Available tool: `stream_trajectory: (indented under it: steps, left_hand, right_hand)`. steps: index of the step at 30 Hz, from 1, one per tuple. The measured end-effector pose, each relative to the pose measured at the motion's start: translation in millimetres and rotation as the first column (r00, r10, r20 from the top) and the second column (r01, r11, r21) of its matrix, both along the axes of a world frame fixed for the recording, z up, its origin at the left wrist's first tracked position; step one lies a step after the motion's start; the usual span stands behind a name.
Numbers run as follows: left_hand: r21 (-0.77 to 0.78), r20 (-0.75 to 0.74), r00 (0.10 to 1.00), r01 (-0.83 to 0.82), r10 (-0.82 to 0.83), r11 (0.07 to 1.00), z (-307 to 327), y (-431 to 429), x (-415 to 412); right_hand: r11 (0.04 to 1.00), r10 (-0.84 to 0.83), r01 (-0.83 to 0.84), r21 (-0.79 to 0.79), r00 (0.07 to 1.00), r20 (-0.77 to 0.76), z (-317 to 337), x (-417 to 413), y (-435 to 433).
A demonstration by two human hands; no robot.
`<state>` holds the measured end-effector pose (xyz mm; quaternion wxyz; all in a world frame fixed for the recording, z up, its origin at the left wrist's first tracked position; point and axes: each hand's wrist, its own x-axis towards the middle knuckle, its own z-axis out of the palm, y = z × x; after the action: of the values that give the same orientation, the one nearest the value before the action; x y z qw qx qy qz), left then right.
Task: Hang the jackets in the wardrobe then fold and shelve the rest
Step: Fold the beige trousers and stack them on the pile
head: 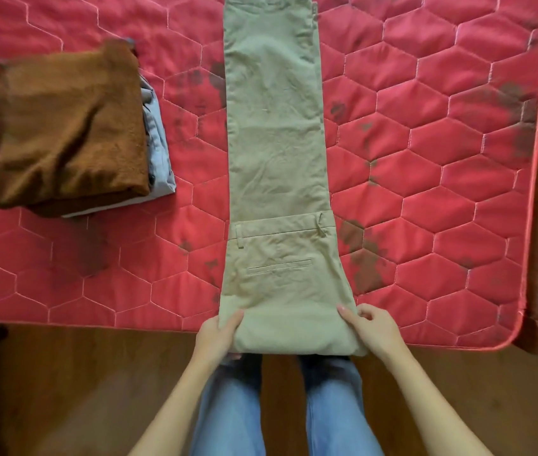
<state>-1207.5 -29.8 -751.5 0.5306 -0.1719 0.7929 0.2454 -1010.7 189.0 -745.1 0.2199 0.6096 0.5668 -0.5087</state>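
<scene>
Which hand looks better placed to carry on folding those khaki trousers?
Neither clearly: the left hand and right hand grip opposite sides of the khaki trousers' near fold at the mattress edge. Probably both together.

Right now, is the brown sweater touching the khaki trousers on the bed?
Apart. In the head view, a wide strip of bare red mattress lies between the brown sweater and the khaki trousers.
</scene>
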Motion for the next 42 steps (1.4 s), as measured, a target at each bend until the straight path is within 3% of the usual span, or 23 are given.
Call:
stream_trajectory:
  steps: [4, 8, 10, 13, 18, 20, 23, 25, 27, 31, 36, 42]
  left_hand:
    - [0.077, -0.090, 0.996, -0.019, 0.026, 0.997, 45.6, 19.1, -24.1]
    - [0.391, -0.200, 0.980, 0.095, -0.016, 0.916, 91.6, 33.3, -61.5]
    - [0.453, -0.222, 0.970, 0.196, -0.103, 0.870, 99.5, 41.0, -82.5]
    - [0.399, -0.382, 0.901, 0.361, -0.205, 0.843, 99.6, 63.0, -114.5]
    - [0.406, -0.584, 0.809, 0.367, -0.071, 0.837, 88.6, 126.5, -180.6]
    - [0.417, -0.597, 0.802, 0.349, -0.037, 0.839, 74.7, 153.9, -206.4]
    - [0.242, -0.640, 0.756, 0.367, -0.136, 0.898, 38.5, 191.6, -236.1]
    - [0.082, -0.575, 0.758, 0.428, -0.308, 0.900, 9.5, 205.0, -247.2]
    - [0.021, -0.433, 0.803, 0.463, -0.409, 0.886, -14.0, 208.8, -245.3]
    - [0.103, -0.300, 0.907, 0.338, -0.295, 0.935, -31.0, 191.2, -209.3]
    - [0.003, -0.275, 0.881, 0.401, -0.385, 0.916, -45.3, 146.8, -164.3]
    - [-0.003, 0.028, 0.867, 0.498, -0.498, 0.867, -33.7, 88.3, -118.0]
  right_hand:
    - [0.966, -0.113, 0.084, -0.244, 0.988, -0.104, 43.6, -24.1, 41.1]
    - [0.959, -0.114, 0.042, -0.280, 0.962, -0.247, 66.4, -49.4, 80.1]
    - [0.961, -0.089, -0.006, -0.277, 0.940, -0.329, 75.2, -63.7, 97.2]
    - [0.961, -0.076, -0.037, -0.274, 0.917, -0.392, 73.9, -83.0, 123.8]
    - [0.977, -0.122, 0.020, -0.211, 0.866, -0.484, 73.4, -137.8, 170.6]
    - [0.995, -0.084, 0.044, -0.093, 0.861, -0.502, 67.3, -168.1, 184.2]
    - [0.997, -0.012, 0.046, 0.059, 0.876, -0.483, 34.2, -209.0, 198.4]
    - [0.993, 0.062, -0.018, 0.114, 0.917, -0.395, 1.4, -225.4, 203.6]
    - [0.991, 0.116, -0.095, 0.096, 0.962, -0.247, -28.1, -232.2, 202.3]
    - [0.999, 0.039, -0.041, -0.010, 0.979, -0.199, -58.7, -222.4, 171.0]
    - [0.997, -0.016, 0.010, -0.076, 0.996, -0.091, -62.8, -191.9, 138.4]
    - [0.978, -0.004, 0.008, -0.210, 1.000, 0.021, -40.4, -137.0, 93.2]
